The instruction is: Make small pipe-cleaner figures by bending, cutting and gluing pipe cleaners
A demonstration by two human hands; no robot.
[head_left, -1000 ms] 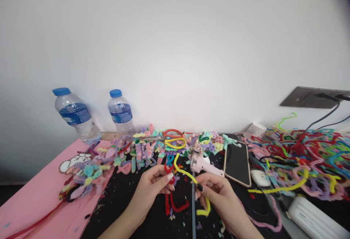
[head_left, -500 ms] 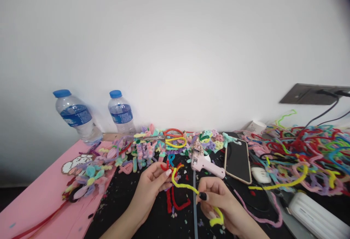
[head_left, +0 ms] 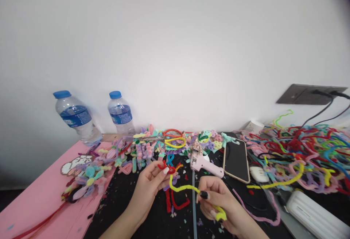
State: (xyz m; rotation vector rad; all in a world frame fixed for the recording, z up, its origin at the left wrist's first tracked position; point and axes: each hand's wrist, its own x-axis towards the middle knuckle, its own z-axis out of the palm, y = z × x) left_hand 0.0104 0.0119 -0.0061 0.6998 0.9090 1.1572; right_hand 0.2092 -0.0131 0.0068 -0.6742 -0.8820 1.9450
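Pinching a small red twisted piece (head_left: 171, 170) between the thumb and the fingertips, the left hand (head_left: 147, 183) is placed to the left of the pink glue gun (head_left: 207, 165) and nearer to the person than it. Its forearm comes slantwise from the lower edge, and the back of the hand is turned outward, to the left. The other fingers are bent inward under the piece.

The right hand (head_left: 216, 197) is on the near side of the glue gun, just below its handle. It grips a yellow fuzzy stem (head_left: 182, 188) between the thumb, which has a black nail, and the index finger; the remaining fingers are curled toward the palm. The forearm leans up and to the left. I cannot tell if either wrist rests on the table.

The yellow stem lies left of and nearer than the glue gun, making a curve between the two hands. Its far end meets the red piece, but whether they are joined is not clear; its other end comes out under the right fingers. A blue loop (head_left: 170, 159) shows just behind the red piece, left of the glue gun. Nearer than the gun, and to its left, a bent red stem (head_left: 180, 206) lies on the black table (head_left: 131, 215). To the right of the gun, there is a phone (head_left: 236, 160).
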